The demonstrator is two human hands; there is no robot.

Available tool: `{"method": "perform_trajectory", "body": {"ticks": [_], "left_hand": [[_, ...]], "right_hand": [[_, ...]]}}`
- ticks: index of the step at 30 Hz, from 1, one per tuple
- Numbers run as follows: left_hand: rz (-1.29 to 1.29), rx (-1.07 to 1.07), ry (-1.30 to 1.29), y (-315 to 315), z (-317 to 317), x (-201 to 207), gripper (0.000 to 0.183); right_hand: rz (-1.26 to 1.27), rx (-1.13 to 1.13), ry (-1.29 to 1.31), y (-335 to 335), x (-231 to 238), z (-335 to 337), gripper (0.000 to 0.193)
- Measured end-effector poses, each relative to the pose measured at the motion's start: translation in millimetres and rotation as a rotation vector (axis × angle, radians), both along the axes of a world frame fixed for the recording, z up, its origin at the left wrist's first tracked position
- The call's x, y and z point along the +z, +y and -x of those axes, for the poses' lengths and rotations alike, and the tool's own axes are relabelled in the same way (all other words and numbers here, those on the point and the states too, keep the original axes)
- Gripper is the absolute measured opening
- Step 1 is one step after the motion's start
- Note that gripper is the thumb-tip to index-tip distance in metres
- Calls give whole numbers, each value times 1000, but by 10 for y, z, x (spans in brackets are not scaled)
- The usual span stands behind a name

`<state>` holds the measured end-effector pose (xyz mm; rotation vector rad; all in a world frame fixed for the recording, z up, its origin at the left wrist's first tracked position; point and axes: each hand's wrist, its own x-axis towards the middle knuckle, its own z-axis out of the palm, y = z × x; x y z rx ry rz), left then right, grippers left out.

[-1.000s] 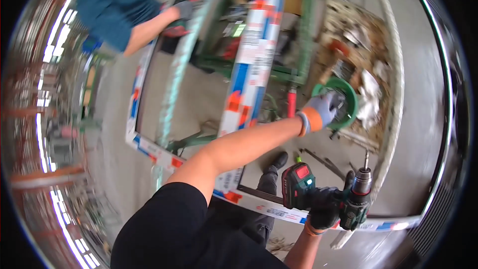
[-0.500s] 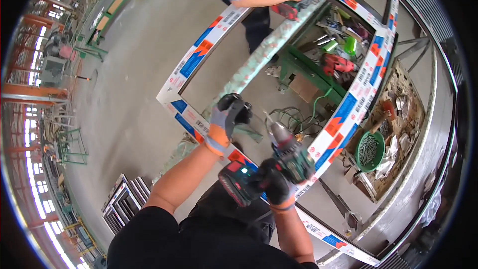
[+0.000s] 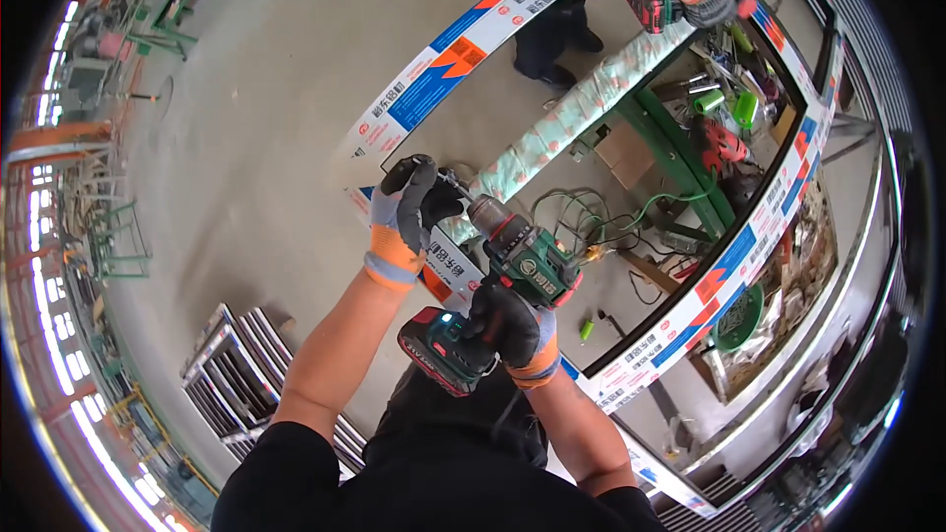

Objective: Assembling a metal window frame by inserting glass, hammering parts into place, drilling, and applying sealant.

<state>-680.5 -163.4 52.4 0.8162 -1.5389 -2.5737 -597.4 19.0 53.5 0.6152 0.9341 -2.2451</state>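
My right hand (image 3: 514, 323), in a grey, black and orange work glove, grips a green and black cordless drill (image 3: 532, 264) by its handle. The battery's small light is lit. The drill's nose points up and left, its bit reaching the fingers of my left hand (image 3: 422, 199). That gloved hand is closed at the near-left corner of a large rectangular frame (image 3: 426, 94), wrapped in white, blue and orange film. Anything between its fingers is too small or hidden to name. A bar wrapped in pale green film (image 3: 557, 133) runs away from beside my left hand.
Across the frame, a co-worker's gloved hand (image 3: 711, 2) is by another drill (image 3: 652, 8). Inside the frame's outline stand a green bench (image 3: 680, 167) with a red power tool (image 3: 727, 143) and coiled cables (image 3: 576, 217). A green bowl (image 3: 741, 320) sits right; stacked frames (image 3: 236, 374) lie left.
The drill in my right hand has moved left and up, bringing its bit to my left hand's fingers. My view has shifted, and the co-worker's hand now appears farther right.
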Motion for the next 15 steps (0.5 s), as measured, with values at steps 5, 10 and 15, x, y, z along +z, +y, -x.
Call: {"method": "perform_trajectory", "body": {"ticks": [5,10,15], "left_hand": [[90,63,100,33,62,110,18],[-207,119,122,209,110,395,20],[-395,236,169,368,89,200,20]], "right_hand": [[-231,260,293,320,197,357,20],[-806,485,1258,545,564,918,19],[-1155,1002,1409,633,728,1252,61]]}}
